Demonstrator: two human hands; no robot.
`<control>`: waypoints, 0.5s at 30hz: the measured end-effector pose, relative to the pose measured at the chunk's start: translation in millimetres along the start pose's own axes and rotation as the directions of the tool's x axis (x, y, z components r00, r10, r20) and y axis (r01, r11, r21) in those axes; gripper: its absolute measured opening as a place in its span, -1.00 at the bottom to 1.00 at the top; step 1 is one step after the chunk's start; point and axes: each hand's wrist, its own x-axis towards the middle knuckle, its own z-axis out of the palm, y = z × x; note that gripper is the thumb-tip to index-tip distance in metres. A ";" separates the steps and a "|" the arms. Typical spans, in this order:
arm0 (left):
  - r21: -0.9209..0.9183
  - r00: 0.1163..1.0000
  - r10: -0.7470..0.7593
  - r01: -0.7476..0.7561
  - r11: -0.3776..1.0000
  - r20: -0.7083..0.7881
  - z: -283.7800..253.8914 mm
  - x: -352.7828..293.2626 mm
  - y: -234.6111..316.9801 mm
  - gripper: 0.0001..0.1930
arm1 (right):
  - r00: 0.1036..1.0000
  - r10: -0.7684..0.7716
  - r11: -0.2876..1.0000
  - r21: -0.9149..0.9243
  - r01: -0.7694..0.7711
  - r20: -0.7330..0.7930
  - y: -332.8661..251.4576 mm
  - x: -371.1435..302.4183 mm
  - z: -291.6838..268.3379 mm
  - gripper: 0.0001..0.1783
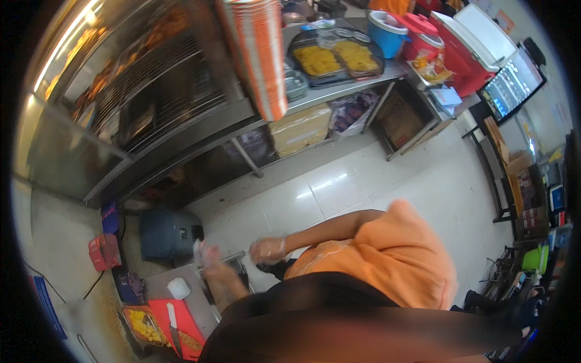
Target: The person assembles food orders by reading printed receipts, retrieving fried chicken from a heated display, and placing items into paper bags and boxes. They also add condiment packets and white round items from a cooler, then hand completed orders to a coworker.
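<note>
My left hand (216, 266), in a thin clear glove, is over the edge of a low steel counter (158, 279). Motion smears its fingers, and a whitish patch beside them cannot be made out. My right hand (268, 249), also in a clear glove, reaches in front of my orange shirt (369, 260) with its fingers curled. Something dark shows just below it; what it holds, if anything, is hidden. Left of my left hand stands a small white container (178, 288). A knife (173, 323) with a white handle lies on a red cutting board (187, 314), beside some brown food.
A tray of yellow food (144, 323) sits beside the board. Beyond are a grey bin (169, 234), a heated display cabinet (145, 103) and a tall stack of striped cups (257, 54). A black tray (336, 78), a blue cooler (386, 36) and a screen (513, 85) are farther off.
</note>
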 end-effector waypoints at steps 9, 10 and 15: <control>-0.237 0.610 0.538 -0.505 0.830 0.582 345.2 45.8 181.5 -0.64 | 0.400 0.580 0.494 -0.085 -0.866 -0.709 27.3 -232.3 -228.8 -0.77; -0.266 0.571 0.564 -0.522 0.810 0.597 377.3 59.3 192.4 -0.61 | 0.325 0.588 0.468 -0.017 -0.884 -0.740 29.4 -245.9 -245.1 -0.77; -0.084 0.531 0.587 -0.693 0.716 0.611 541.2 134.4 223.6 -0.56 | 0.176 0.551 0.511 0.162 -0.844 -0.816 46.2 -311.1 -327.0 -0.82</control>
